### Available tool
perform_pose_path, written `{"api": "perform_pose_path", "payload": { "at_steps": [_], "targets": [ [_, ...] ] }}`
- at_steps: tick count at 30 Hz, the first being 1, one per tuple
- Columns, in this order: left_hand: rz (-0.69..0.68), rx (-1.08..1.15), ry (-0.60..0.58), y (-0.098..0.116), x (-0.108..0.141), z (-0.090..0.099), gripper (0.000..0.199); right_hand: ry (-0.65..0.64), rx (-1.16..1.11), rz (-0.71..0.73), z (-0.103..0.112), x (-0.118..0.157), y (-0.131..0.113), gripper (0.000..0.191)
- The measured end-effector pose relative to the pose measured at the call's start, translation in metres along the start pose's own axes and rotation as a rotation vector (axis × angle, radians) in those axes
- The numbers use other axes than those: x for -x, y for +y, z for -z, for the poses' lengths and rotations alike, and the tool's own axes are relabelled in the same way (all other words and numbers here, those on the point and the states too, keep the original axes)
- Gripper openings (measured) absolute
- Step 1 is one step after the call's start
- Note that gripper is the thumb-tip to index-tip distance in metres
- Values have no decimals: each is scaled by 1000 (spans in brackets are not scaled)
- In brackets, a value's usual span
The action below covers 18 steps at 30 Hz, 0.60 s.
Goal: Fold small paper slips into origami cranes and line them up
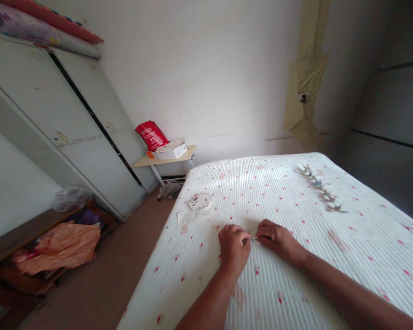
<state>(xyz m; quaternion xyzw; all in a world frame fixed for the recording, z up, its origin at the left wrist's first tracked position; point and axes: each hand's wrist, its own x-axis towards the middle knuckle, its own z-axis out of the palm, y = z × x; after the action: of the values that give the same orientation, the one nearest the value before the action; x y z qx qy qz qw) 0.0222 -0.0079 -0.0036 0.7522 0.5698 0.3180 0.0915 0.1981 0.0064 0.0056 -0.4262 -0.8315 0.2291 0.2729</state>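
Observation:
Both hands pinch a small piece of folded paper (pixel 253 234) low over the bed, one at each end of it. My left hand (pixel 234 242) has its fingers curled, with thumb and forefinger at the paper's left side. From the right, my right hand (pixel 273 236) grips the other side with bent fingers. The paper is pale and mostly hidden by the fingertips, so its exact shape does not show. Beyond my left hand lie loose printed paper pieces (pixel 199 210). Farther right, a row of small folded paper figures (pixel 321 190), looking like paper cranes, runs across the bed.
The bed (pixel 261 284) has a white ribbed cover with red dots. Behind its left corner stands a small table (pixel 142 161) holding a red bag (pixel 152 136) and a white box (pixel 174 151). A grey cabinet (pixel 79 119) and a low wooden bench (pixel 17 233) line the left.

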Motion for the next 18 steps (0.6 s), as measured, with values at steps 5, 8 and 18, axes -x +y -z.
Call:
{"api": "perform_pose_path", "payload": {
  "at_steps": [5,8,18],
  "targets": [
    [-1,-9,2,1,1,0,13,14,-51,-8,1,1,1,16],
    [-3,-9,8,0,1,0,13,21,-73,-16,2,2,-1,15],
    [-21,-17,10,-2,2,-2,13,10,-53,-18,2,1,1,16]
  ]
}}
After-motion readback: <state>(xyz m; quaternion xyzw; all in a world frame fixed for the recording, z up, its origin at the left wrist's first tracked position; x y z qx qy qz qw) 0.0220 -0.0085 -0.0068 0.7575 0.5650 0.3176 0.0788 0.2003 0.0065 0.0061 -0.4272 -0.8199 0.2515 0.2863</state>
